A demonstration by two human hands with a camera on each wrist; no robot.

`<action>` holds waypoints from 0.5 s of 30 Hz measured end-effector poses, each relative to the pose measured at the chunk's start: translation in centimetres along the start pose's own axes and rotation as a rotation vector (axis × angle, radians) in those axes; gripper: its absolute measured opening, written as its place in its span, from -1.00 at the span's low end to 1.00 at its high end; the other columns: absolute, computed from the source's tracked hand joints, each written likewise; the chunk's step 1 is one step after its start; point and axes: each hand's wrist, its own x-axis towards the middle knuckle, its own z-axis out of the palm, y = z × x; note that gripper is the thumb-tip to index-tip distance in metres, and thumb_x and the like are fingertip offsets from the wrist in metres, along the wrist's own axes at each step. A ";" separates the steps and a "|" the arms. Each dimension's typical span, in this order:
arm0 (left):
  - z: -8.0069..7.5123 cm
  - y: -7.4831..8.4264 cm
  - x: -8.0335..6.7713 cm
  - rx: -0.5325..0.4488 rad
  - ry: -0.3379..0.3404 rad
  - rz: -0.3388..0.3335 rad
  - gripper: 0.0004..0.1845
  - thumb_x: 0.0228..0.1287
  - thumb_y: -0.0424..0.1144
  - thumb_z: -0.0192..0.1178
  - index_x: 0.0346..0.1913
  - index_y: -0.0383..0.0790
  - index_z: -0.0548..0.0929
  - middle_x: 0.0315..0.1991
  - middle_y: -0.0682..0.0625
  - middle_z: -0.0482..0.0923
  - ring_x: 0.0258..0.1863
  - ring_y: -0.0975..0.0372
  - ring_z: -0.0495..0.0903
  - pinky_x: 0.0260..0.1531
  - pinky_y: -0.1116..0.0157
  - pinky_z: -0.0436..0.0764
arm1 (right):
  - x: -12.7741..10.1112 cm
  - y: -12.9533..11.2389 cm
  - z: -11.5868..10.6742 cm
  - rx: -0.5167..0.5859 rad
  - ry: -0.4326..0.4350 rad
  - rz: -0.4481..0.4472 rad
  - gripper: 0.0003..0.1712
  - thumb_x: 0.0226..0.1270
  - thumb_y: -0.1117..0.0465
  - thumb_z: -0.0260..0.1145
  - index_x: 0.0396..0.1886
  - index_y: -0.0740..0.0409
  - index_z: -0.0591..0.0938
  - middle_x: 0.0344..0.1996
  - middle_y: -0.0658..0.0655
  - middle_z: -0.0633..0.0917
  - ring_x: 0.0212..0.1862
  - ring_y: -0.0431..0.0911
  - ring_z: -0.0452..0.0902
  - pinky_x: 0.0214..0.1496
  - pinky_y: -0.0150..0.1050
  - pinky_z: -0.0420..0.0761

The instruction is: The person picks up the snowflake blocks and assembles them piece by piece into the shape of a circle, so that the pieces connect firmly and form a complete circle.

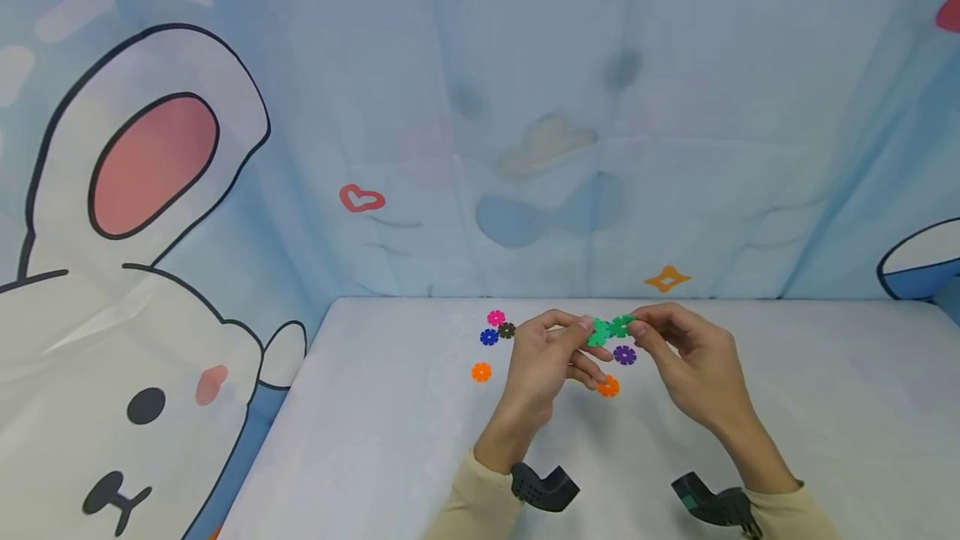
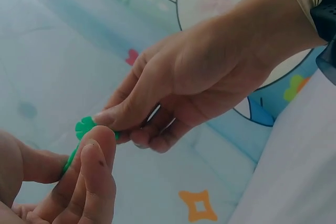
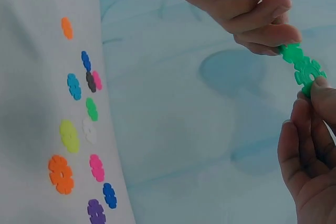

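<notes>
Between the fingertips of both hands are two green snowflake discs, flat plastic pieces with notched rims. My left hand (image 1: 542, 361) pinches one green snowflake disc (image 1: 598, 332) with thumb and fingers. My right hand (image 1: 697, 365) grips the other green snowflake disc (image 1: 621, 325) between thumb and forefinger. In the right wrist view the two meet at their rims, the farther disc (image 3: 292, 52) by the left fingers and the nearer disc (image 3: 310, 71) under the right thumb. Whether their notches interlock I cannot tell. Both hands are above the white table.
Loose snowflake discs lie on the table (image 1: 360, 440): an orange one (image 1: 481, 372), a purple one (image 1: 625, 355), another orange one (image 1: 608, 387), and several others, including a lime one (image 3: 69, 136). Behind the table hangs a blue printed curtain (image 1: 525, 65).
</notes>
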 end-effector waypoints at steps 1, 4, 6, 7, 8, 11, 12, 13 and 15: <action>0.1 0.0 0.0 0.000 -0.005 0.007 -0.79 0.53 -0.17 0.30 -0.08 -0.29 0.65 -0.33 -0.36 0.80 -0.69 0.24 0.70 -0.56 0.39 0.74 | 0.0 0.0 -0.1 -0.001 0.006 -0.014 -0.81 0.32 0.55 0.43 -0.13 0.29 0.74 -0.29 0.17 0.76 -0.22 -0.52 0.67 0.07 -0.72 0.56; 0.5 0.1 -0.2 -0.005 -0.019 0.030 -0.80 0.54 -0.20 0.28 -0.08 -0.31 0.63 -0.33 -0.42 0.78 -0.69 0.26 0.70 -0.56 0.38 0.74 | 0.1 -0.1 -0.2 0.005 0.024 -0.054 -0.75 0.24 0.61 0.45 -0.15 0.30 0.74 -0.31 0.15 0.76 -0.25 -0.51 0.66 0.04 -0.71 0.59; 0.7 0.1 -0.4 -0.014 -0.020 0.043 -0.81 0.54 -0.22 0.27 -0.09 -0.33 0.62 -0.34 -0.44 0.76 -0.70 0.27 0.70 -0.56 0.38 0.74 | 0.1 -0.2 -0.2 -0.004 0.043 -0.093 -0.72 0.19 0.65 0.46 -0.17 0.31 0.74 -0.33 0.14 0.76 -0.26 -0.50 0.64 0.01 -0.71 0.59; 0.8 0.1 -0.4 -0.020 -0.014 0.048 -0.82 0.54 -0.23 0.28 -0.10 -0.33 0.62 -0.35 -0.45 0.76 -0.70 0.27 0.70 -0.57 0.38 0.73 | 0.1 -0.3 -0.2 -0.008 0.055 -0.112 -0.70 0.15 0.66 0.47 -0.18 0.31 0.74 -0.33 0.14 0.77 -0.26 -0.51 0.64 0.01 -0.71 0.59; 0.9 0.1 -0.5 -0.027 -0.006 0.053 -0.82 0.54 -0.24 0.28 -0.11 -0.33 0.62 -0.37 -0.44 0.76 -0.70 0.27 0.69 -0.58 0.38 0.73 | 0.1 -0.4 -0.1 -0.015 0.069 -0.130 -0.68 0.12 0.68 0.48 -0.19 0.31 0.74 -0.33 0.14 0.77 -0.26 -0.51 0.63 -0.01 -0.71 0.58; 1.3 0.1 -0.8 -0.042 0.019 0.072 -0.85 0.52 -0.27 0.28 -0.13 -0.34 0.62 -0.44 -0.42 0.74 -0.72 0.28 0.68 -0.60 0.39 0.71 | -0.1 -0.6 0.2 -0.071 0.120 -0.172 -0.69 0.07 0.66 0.53 -0.24 0.30 0.75 -0.36 0.13 0.78 -0.27 -0.50 0.59 -0.09 -0.69 0.55; 1.4 0.1 -0.9 -0.044 0.025 0.079 -0.85 0.52 -0.28 0.28 -0.13 -0.34 0.62 -0.45 -0.41 0.73 -0.72 0.28 0.68 -0.61 0.39 0.71 | -0.1 -0.7 0.4 -0.087 0.138 -0.183 -0.69 0.04 0.66 0.54 -0.27 0.30 0.75 -0.37 0.13 0.78 -0.28 -0.48 0.58 -0.12 -0.68 0.54; 1.4 0.1 -0.9 -0.043 0.031 0.087 -0.85 0.52 -0.28 0.29 -0.13 -0.35 0.62 -0.47 -0.41 0.73 -0.72 0.28 0.67 -0.61 0.39 0.71 | -0.2 -0.8 0.5 -0.106 0.152 -0.188 -0.69 0.03 0.66 0.56 -0.29 0.29 0.75 -0.39 0.12 0.78 -0.31 -0.45 0.58 -0.15 -0.66 0.53; 1.5 0.1 -0.9 -0.040 0.035 0.096 -0.85 0.51 -0.29 0.29 -0.14 -0.36 0.61 -0.49 -0.39 0.73 -0.72 0.29 0.67 -0.62 0.39 0.70 | -0.3 -0.9 0.8 -0.142 0.176 -0.195 -0.71 0.01 0.64 0.58 -0.32 0.28 0.76 -0.42 0.10 0.77 -0.34 -0.41 0.57 -0.20 -0.64 0.51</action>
